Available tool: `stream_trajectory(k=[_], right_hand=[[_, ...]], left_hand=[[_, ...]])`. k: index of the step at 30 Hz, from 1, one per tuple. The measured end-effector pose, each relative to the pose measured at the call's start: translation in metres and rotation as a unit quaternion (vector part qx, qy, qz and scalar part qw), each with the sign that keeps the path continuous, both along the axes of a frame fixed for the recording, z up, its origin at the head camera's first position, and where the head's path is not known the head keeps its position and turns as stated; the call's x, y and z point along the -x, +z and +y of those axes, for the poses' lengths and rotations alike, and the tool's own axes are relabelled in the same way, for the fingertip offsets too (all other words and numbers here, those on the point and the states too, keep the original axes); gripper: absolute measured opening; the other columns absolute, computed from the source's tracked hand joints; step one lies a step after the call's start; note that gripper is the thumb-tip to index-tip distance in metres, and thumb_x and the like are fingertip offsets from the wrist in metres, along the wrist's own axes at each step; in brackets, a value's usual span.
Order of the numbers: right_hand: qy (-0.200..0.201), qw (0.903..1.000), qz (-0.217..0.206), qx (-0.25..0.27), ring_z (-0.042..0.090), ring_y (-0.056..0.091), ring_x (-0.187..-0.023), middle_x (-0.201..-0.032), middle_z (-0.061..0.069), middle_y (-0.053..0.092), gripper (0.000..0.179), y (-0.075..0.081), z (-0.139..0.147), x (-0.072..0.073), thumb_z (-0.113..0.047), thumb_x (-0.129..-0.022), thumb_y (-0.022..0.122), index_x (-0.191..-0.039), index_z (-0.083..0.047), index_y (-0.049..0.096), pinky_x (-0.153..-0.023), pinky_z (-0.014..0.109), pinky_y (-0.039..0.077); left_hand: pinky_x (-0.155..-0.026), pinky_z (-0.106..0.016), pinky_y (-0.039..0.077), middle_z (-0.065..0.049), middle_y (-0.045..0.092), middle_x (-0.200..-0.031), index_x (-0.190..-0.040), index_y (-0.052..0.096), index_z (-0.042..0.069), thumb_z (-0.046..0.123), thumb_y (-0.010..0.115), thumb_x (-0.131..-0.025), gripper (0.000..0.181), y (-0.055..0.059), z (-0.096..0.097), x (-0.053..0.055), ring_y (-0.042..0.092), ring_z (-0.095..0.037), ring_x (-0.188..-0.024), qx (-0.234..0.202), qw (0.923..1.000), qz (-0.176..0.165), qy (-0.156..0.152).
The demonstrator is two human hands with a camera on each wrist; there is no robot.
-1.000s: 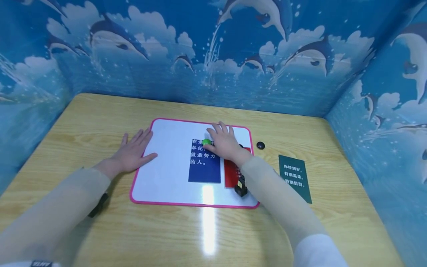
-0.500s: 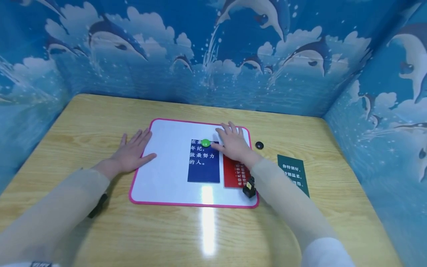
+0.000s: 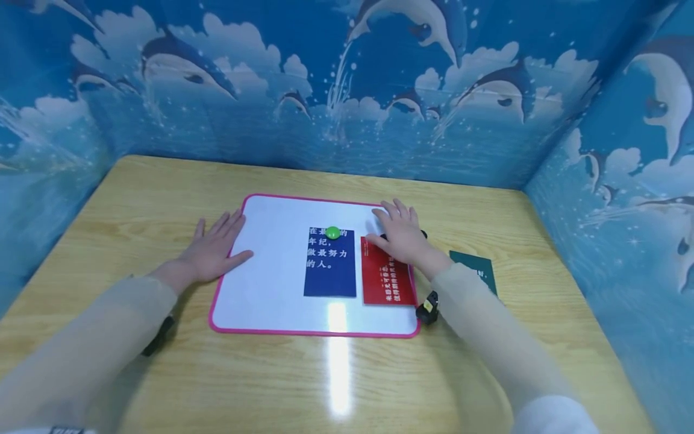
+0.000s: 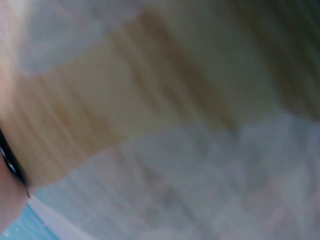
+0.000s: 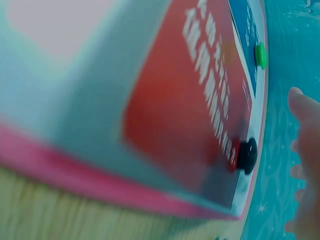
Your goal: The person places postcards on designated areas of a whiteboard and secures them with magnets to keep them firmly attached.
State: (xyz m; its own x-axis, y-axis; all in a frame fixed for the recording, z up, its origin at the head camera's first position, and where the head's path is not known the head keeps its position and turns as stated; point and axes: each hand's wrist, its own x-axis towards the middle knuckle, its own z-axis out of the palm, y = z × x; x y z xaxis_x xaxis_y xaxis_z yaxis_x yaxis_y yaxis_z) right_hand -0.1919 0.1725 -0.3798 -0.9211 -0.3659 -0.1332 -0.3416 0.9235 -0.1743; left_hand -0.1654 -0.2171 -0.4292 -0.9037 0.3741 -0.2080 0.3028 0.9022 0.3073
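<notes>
A: Near edge of the head view first. Anything different along the lower part of the frame?

B: The surface [image 3: 336, 386] shows only a glare streak, same as before. The white board [image 3: 271, 283] with its pink rim has not shifted.

A: Left hand?

B: Left hand [image 3: 214, 253] lies flat, fingers straight and spread, thumb on the board's left rim. No change over the last second. Its wrist view is blurred, so nothing to add from there.

A: Right hand?

B: Right hand [image 3: 400, 236] has slid from centre frame toward the right. It was over the green magnet [image 3: 333, 232] on the blue card [image 3: 329, 263]; that magnet now sits uncovered on the card's top edge. The hand now rests palm down on the top of the red card [image 3: 386, 278], fingers relaxed, gripping nothing, over a black magnet [image 5: 246, 155].

A: Farther right?

B: The green card [image 3: 477, 268] lies off the board, partly hidden by the sleeve.

A: Judgement?

B: Blue card looks pinned; attention has passed to the red card.
</notes>
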Motion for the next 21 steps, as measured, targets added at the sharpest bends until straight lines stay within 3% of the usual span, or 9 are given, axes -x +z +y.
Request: stream_trajectory(k=[21], right_hand=[[-0.080,0.9967,0.017,0.006,0.050,0.010,-0.139,-0.150,0.026,0.021,0.065,-0.001,0.104,-0.022,-0.042,-0.090,0.057,-0.138,-0.002,0.039,-0.108,0.069,0.007]], left_hand=[[-0.108,-0.066,-0.012,-0.013,-0.002,-0.159,-0.151,0.000,0.010,0.067,0.032,-0.090,0.090,-0.004,-0.001,0.001,-0.003,-0.037,-0.145,0.004,1.0000,0.002,0.006]])
